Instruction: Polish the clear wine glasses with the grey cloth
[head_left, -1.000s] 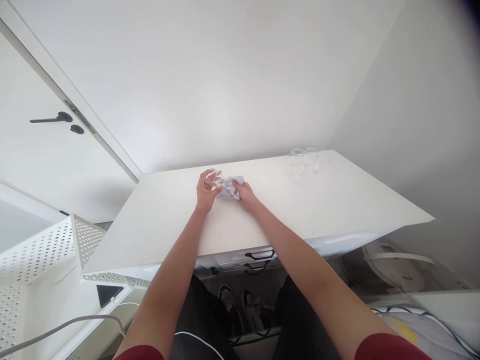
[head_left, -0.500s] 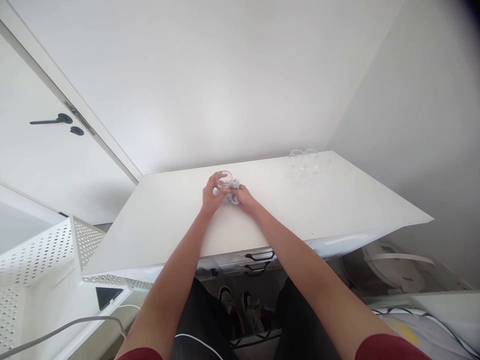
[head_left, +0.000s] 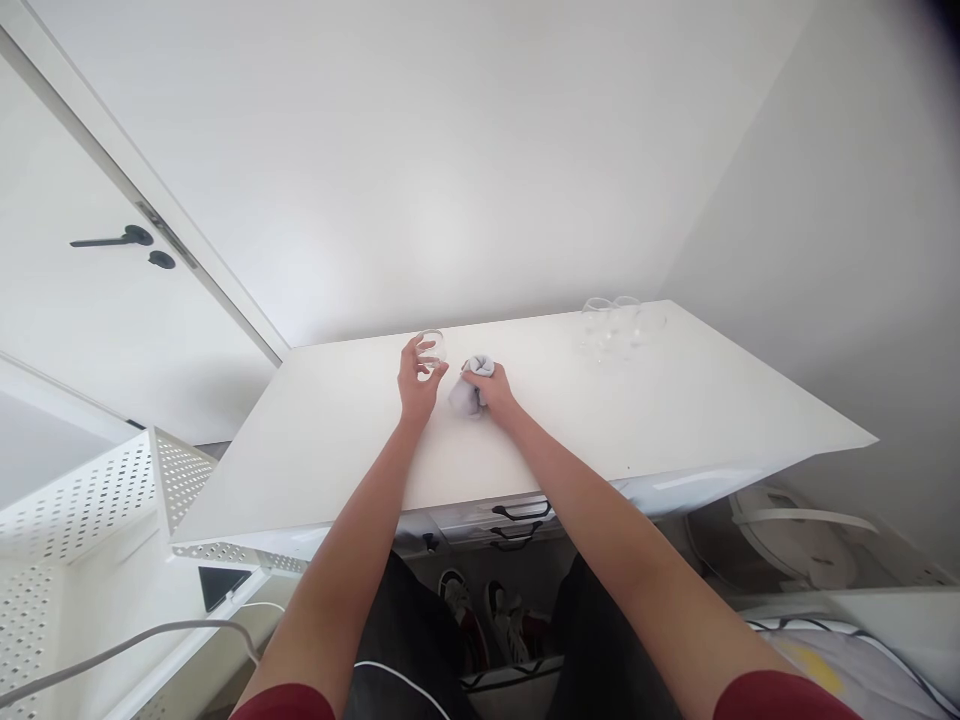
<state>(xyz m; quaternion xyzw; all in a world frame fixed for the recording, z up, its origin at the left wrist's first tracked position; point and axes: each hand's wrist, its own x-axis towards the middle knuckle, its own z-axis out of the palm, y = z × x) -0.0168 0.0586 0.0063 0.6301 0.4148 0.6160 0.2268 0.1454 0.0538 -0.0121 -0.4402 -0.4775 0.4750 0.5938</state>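
Note:
My left hand is closed around a clear drinking glass, its round rim facing up toward me. A bunched pale grey cloth is gripped in my right hand, part of it hanging down toward the white top. The glass and the cloth are apart, with a narrow gap between my two hands. Both hands are over the middle of the white cabinet top. Whether the glass has a stem below my fingers, I cannot make out.
Several clear glasses stand near the back right of the top. Black drawer handles show at the front edge. A white perforated rack stands at the left, near a door with a black handle. Walls rise behind and at right.
My left hand has drawn the glass up and left, away from the cloth. The cloth, earlier against the glass, is now bunched up separately in my right hand.

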